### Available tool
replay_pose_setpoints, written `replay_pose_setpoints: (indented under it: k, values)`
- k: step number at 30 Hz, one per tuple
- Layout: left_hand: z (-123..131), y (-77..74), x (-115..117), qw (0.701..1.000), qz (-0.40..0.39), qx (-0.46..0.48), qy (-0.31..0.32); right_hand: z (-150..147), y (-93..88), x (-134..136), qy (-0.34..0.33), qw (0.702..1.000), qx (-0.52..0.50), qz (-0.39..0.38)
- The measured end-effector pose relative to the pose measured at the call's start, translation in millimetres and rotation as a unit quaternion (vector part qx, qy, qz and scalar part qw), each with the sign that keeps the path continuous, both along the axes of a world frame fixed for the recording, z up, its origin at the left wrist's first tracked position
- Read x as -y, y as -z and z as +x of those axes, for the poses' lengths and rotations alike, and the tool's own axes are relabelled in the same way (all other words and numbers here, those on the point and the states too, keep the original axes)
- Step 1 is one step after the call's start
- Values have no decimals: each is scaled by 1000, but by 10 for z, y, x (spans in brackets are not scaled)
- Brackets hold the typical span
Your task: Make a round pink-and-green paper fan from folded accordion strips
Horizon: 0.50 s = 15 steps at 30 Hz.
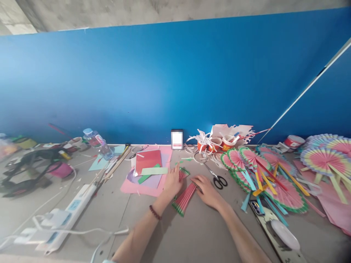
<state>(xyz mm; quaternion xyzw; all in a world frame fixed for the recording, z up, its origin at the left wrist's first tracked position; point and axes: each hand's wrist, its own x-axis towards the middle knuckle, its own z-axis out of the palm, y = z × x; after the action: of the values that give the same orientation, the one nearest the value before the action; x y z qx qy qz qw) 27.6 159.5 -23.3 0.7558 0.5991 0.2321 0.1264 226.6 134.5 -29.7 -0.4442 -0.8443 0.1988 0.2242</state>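
A pleated strip of pink paper with green edges (184, 199) lies folded on the grey table (197, 233). My left hand (172, 181) rests flat on its upper end with the fingers stretched out. My right hand (206, 189) presses on the strip's right side, its fingers laid over the folds. Black-handled scissors (218, 179) lie just right of my right hand. Sheets of pink, red and green paper (148, 168) are stacked left of my left hand.
Finished pink and green paper fans (263, 171) with coloured handles are piled at the right. Tape rolls and paper scraps (219, 142) sit by the blue wall. A power strip (68, 215), a water bottle (97, 142) and a phone (177, 139) are also on the table.
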Motion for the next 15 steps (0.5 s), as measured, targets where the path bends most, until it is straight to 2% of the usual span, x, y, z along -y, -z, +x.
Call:
replay_pose_setpoints:
  k: [6,10,15]
  values:
    - [12,44,34,988,-9,138,68,39,-35,-25,25,999,-12,-18]
    - [24,-14,87,977,-4,175,124,19,-144,-2,12,994,-72,-76]
    - [36,-95,153,974,1,206,95,33,-269,28,-1,970,-145,-196]
